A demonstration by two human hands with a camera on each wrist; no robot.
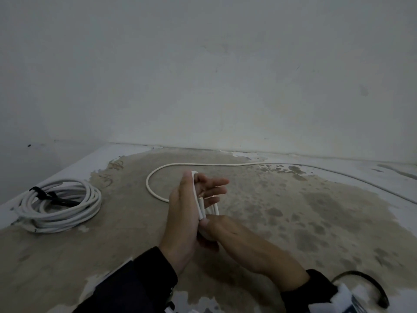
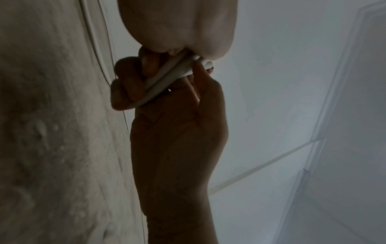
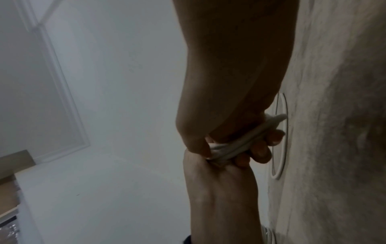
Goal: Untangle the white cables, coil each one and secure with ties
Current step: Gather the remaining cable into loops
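White cable [image 1: 204, 206], the one being worked, sits between both hands just above the floor, wound in a few short loops across the left palm. Left hand [image 1: 182, 213] stands edge-on w/ fingers [image 1: 214, 188] straight and spread, thumb up; loops run round the palm, top bend near the thumb tip, so it acts as a former, not a clamp. Right hand [image 1: 214, 231] comes in from below-right, its fingers curled round the bottom of the loops; right wrist view shows the strands [image 3: 234, 145] squeezed between its thumb and fingertips. A cut end w/ bare conductor shows approx mid-palm.

Step in hand, as I read it: coiling the 2nd cable, early on. Most of it is not yet wound. From the hands the free run [image 1: 158, 175] drops to the floor [image 1: 293, 222], curves left, then trails back along the wall base and off to the right, end out of view.

Next move prob needs the right hand to feed more slack round the left palm while the left keeps fingers stiff so loops don't slip off; then a tie, none visible within reach.

Further left, finished coil [image 1: 61, 206] lies flat on the floor, bound w/ a black tie [image 1: 48, 196], well apart from the hands. No containers in sight; nothing boxed or binned.
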